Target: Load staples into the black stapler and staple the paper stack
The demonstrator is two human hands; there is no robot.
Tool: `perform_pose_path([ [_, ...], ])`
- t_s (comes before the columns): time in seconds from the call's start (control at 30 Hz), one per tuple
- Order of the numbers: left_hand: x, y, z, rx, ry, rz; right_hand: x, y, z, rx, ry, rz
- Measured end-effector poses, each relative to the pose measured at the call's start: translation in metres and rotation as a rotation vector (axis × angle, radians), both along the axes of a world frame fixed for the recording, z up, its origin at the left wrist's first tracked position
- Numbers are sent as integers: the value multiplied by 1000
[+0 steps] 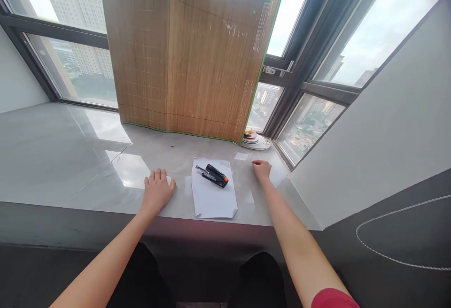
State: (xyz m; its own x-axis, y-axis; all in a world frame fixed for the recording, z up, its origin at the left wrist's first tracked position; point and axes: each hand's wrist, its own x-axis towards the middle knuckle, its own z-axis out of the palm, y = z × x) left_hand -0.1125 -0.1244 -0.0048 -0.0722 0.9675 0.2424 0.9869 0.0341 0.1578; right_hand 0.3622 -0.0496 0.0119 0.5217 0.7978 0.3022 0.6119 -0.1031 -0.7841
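My left hand (158,190) lies palm down on the pale, glossy window ledge (105,176), its fingers spread. A small white patch shows beside its thumb; I cannot tell whether that is paper or glare. My right hand (262,171) rests on the ledge to the right with its fingers curled closed, and what they hold, if anything, is hidden. Between the hands lies a stack of white paper (214,202) with bent lower corners. On top of the paper sits a black stapler (219,179) with an orange part, its top arm swung open. Neither hand touches the paper or stapler.
A bamboo mat (197,64) with green edging stands upright against the windows behind the ledge. Several stacked plates (259,142) sit at its right corner. A white wall (380,125) closes the right side, and a white cord (394,261) loops at lower right.
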Motion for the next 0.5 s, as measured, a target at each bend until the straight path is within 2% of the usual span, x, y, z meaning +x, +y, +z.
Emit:
perform_pose_path([
  [0.13,-1,1,0,28,40,-2,8,35,-3,24,-8,-11],
  [0.23,-1,1,0,32,55,6,8,50,-7,34,0,-11],
  [0.37,-1,1,1,39,58,12,6,58,-10,27,29,5],
  [0.5,-1,0,2,41,57,16,5,57,-4,22,93,40],
])
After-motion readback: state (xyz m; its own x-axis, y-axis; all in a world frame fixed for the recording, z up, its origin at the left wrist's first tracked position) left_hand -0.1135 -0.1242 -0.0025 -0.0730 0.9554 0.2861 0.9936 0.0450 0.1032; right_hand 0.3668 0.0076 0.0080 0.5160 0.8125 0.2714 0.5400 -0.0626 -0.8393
